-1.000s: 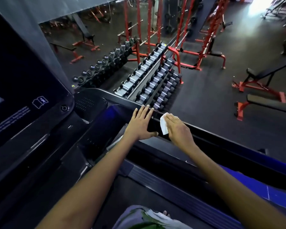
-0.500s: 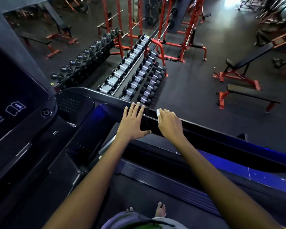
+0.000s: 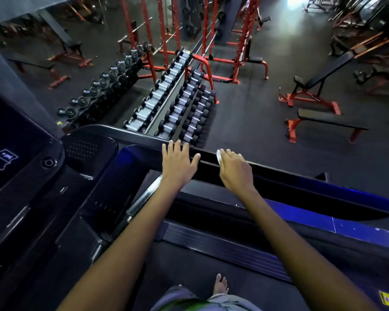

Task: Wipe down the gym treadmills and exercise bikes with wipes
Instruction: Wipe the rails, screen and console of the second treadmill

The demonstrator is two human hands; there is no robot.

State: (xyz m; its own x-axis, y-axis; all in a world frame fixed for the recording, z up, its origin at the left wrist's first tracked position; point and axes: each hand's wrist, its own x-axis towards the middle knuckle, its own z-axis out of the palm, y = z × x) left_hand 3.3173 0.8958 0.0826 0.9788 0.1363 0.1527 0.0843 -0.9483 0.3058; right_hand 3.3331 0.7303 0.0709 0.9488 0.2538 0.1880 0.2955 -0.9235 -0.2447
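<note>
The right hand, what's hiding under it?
A white wipe peeks out past the right hand, pressed on the black rail. The hand covers most of the wipe.

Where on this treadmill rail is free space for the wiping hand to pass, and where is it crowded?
The side rail lies bare from the right hand, which presses the wipe, out to its far right end. Toward the console it is crowded: the left hand rests flat on the rail, with only a short gap between the hands.
</note>
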